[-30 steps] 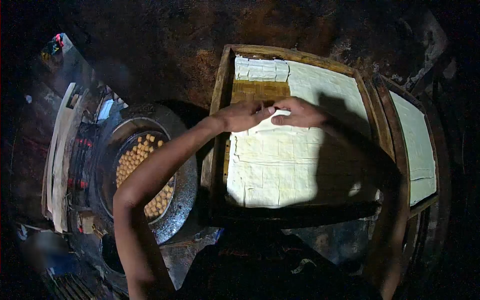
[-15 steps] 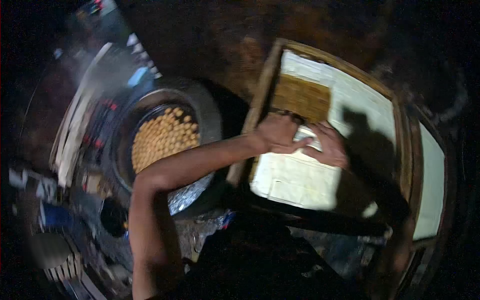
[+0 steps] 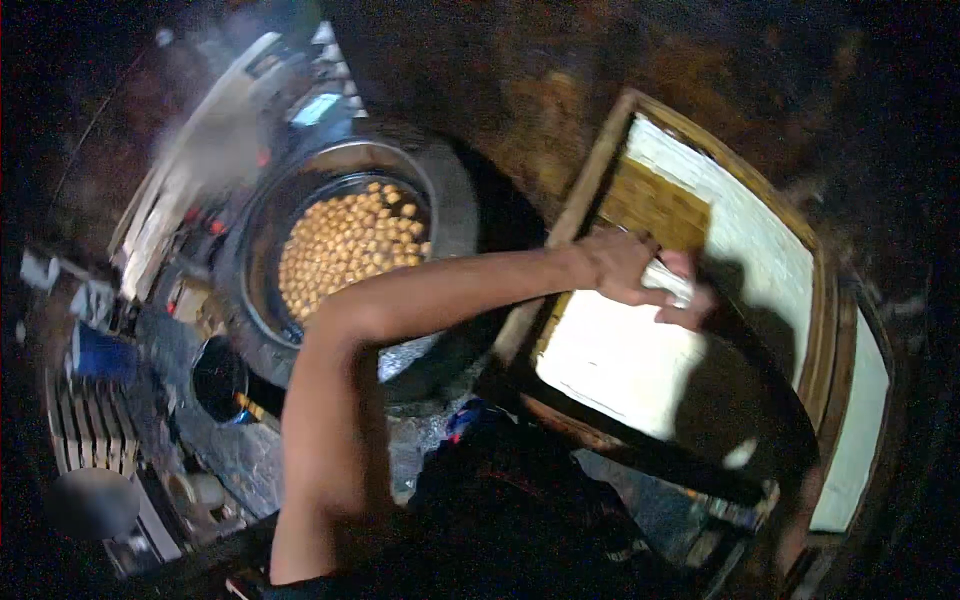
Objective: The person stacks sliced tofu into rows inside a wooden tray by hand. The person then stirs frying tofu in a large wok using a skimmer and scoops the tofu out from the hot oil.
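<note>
A wooden-framed tray [image 3: 583, 200] holds a white slab [image 3: 625, 350] scored with faint cuts, and a bare brown woven patch shows towards its back left. My left hand [image 3: 622, 265] is closed on the left end of a white strip [image 3: 668, 283] over the tray. At the strip's right end my right hand [image 3: 690, 300] grips it too, partly in shadow. Both hands are close together, just in front of the bare patch. More white material [image 3: 740, 200] lies along the tray's back and right side.
A large round pan [image 3: 262, 225] with many small golden-brown pieces [image 3: 345, 240] floating in dark liquid stands at the left. Behind it are pale planks [image 3: 165, 210]. A dark pot [image 3: 220, 380] is at lower left. Another tray with a white slab [image 3: 855, 430] stands far right.
The view has swung left, so the pan shows more fully and the tray appears tilted and farther right. Both hands still hold the white strip, which now shows more clearly between them.
</note>
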`<state>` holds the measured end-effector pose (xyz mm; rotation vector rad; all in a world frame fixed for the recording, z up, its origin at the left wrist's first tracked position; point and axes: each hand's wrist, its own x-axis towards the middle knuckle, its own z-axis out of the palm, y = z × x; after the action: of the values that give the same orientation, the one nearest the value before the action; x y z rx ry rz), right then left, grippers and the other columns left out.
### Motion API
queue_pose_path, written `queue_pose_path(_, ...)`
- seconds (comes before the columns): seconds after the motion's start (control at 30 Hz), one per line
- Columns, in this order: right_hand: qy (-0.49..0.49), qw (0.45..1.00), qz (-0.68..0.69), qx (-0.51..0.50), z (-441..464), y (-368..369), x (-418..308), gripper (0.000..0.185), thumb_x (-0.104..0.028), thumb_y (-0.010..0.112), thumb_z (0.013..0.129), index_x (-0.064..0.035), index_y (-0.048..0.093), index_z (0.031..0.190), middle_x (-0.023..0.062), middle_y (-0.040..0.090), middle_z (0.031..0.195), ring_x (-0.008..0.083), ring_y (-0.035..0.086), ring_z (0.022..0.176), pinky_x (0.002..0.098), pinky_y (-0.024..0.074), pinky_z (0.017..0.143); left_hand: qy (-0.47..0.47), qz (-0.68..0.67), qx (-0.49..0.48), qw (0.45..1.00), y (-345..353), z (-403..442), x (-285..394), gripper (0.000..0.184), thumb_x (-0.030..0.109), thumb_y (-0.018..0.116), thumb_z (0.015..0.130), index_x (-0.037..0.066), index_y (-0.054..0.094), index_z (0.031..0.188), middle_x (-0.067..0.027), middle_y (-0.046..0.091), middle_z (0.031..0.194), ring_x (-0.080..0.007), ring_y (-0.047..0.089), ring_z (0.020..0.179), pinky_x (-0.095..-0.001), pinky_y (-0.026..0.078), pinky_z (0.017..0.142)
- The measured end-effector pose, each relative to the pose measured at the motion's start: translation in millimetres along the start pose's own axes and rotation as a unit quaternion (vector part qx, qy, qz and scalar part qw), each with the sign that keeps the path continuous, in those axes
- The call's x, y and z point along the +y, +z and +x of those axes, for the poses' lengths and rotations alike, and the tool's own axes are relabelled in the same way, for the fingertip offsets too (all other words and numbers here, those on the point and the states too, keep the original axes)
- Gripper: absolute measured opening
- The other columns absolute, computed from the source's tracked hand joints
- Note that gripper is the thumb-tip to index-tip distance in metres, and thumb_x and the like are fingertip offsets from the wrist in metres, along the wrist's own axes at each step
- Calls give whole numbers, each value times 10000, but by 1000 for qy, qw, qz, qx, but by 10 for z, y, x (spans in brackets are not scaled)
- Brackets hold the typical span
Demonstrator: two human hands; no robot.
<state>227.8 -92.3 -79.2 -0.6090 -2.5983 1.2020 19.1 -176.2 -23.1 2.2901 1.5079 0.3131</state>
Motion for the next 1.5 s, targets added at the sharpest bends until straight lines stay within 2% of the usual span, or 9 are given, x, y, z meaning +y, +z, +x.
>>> queue_pose_path(0.13,16,965,-244,92,-135,23,-694,941,-424,811,496,10,387,1216,198,497,1109,330,478,1037,405,379,896,68,17,97,993,119,-143,35,709,580,508,741,-48,464,1067,-269,501,1033,-424,537,903,-486,450,764)
queue_pose_path(0.33,-44,948,-259,180,-178,141,-811,843,-395,812,463,28,458,1101,172,551,993,313,514,918,383,391,834,56,51,3,997,25,-231,147,758,602,464,761,-73,411,1101,-275,465,1067,-427,529,930,-486,418,826)
queue_pose_path(0.47,10,943,-283,174,-223,168,-832,786,-410,788,509,12,451,1080,200,522,999,311,493,902,390,401,819,128,102,68,984,81,-245,89,772,616,474,748,-69,415,1101,-262,473,1031,-397,518,940,-460,423,816)
queue_pose_path(0.63,-6,959,-257,120,-211,139,-775,852,-420,780,515,6,394,1144,203,462,1102,316,469,1030,388,386,861,113,100,39,988,26,-250,109,749,587,515,741,-55,398,1108,-249,476,1038,-391,522,930,-452,432,793)
queue_pose_path(0.97,-14,978,-34,208,-269,112,-444,701,-243,815,494,-19,496,1077,142,575,904,278,581,857,336,452,772,107,9,11,994,59,-145,-82,682,504,589,740,-46,379,1084,-249,514,986,-405,529,934,-460,435,789)
queue_pose_path(1.23,-77,927,-361,70,-351,4,-770,983,-544,742,500,62,389,1189,202,503,1054,342,501,970,392,405,851,162,114,42,979,82,-255,36,739,529,550,754,-66,349,1142,-254,448,1054,-409,530,889,-456,446,772)
queue_pose_path(1.33,-63,924,-366,92,-316,93,-659,1012,-560,738,475,72,388,1184,207,496,1068,337,496,977,379,408,847,181,159,83,967,90,-228,28,716,525,533,764,-72,369,1125,-245,443,1064,-383,540,863,-438,459,756)
queue_pose_path(1.4,-47,928,-357,93,-213,30,-572,932,-505,762,505,56,415,1165,204,513,1062,330,521,961,373,427,820,145,105,9,984,39,-159,9,692,506,552,755,-70,391,1103,-228,476,1017,-370,553,830,-416,474,736)
queue_pose_path(1.5,6,995,-92,-32,9,-244,-533,684,-340,783,567,-11,499,1095,157,593,930,265,592,884,337,456,750,114,25,-80,990,-31,217,-210,707,508,617,706,-66,431,1074,-205,547,949,-325,579,838,-393,485,736)
